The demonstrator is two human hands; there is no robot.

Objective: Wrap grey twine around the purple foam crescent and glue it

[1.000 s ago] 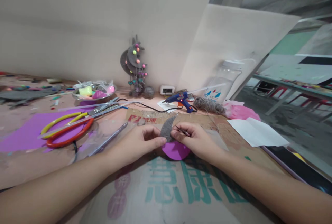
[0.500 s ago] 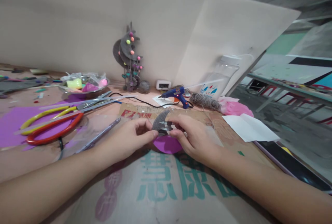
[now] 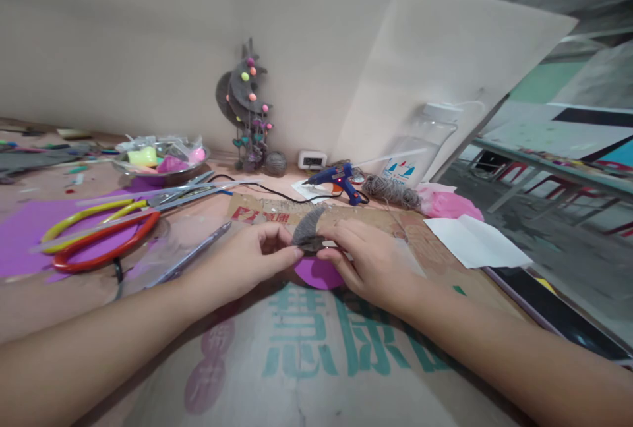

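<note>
A grey crescent-shaped piece (image 3: 308,226), which looks wrapped in yarn, is held between my two hands over the cardboard. My left hand (image 3: 250,256) pinches its left edge between thumb and fingers. On the other side, the thumb and fingers of my right hand (image 3: 376,259) close on its right edge, where a small pale spot shows at the fingertips. Just under the crescent is a purple rounded piece (image 3: 320,274), its upper part hidden; whether the two are joined I cannot tell.
Beyond my hands lies a blue glue gun (image 3: 341,180) with a black cord, beside grey yarn (image 3: 390,192). Red-and-yellow-handled scissors (image 3: 106,240) and a pen (image 3: 195,254) are at left. A metal bowl (image 3: 163,176), a bottle (image 3: 420,143) and a decorated moon ornament (image 3: 247,94) stand behind.
The crescent's lower part has tilted between my fingers, and its pale patches have mostly gone from view. Both hands remain in nearly the same place, still pinching it.
</note>
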